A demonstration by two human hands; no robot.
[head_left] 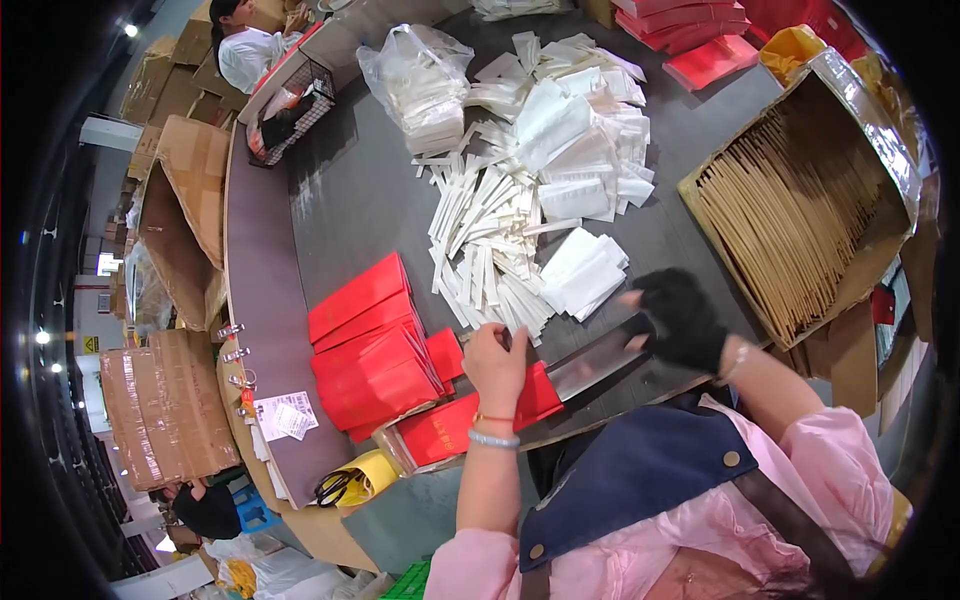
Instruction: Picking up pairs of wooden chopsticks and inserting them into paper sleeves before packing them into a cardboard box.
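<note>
My left hand [494, 372], bare and with bracelets at the wrist, is closed over a long red packet [437, 432] at the table's near edge. Its fingertips are beside loose white paper strips, and what they pinch is hidden. A shiny translucent strip [600, 363], perhaps a plastic sleeve, runs from the packet toward my right hand [680, 318]. That hand wears a black fingerless glove and is blurred. Its visible fingertips are apart, near the strip's right end. Stacked red packets [375, 365] lie left of my left hand. A small white paper stack [585, 272] lies beyond the strip.
Loose white strips [490, 225], folded white papers [570, 135] and a filled plastic bag [415, 85] cover the table's middle. A carton of brown cardboard pieces [790, 220] stands at right. Red stacks [710, 60] sit far right, a wire basket [290, 115] far left.
</note>
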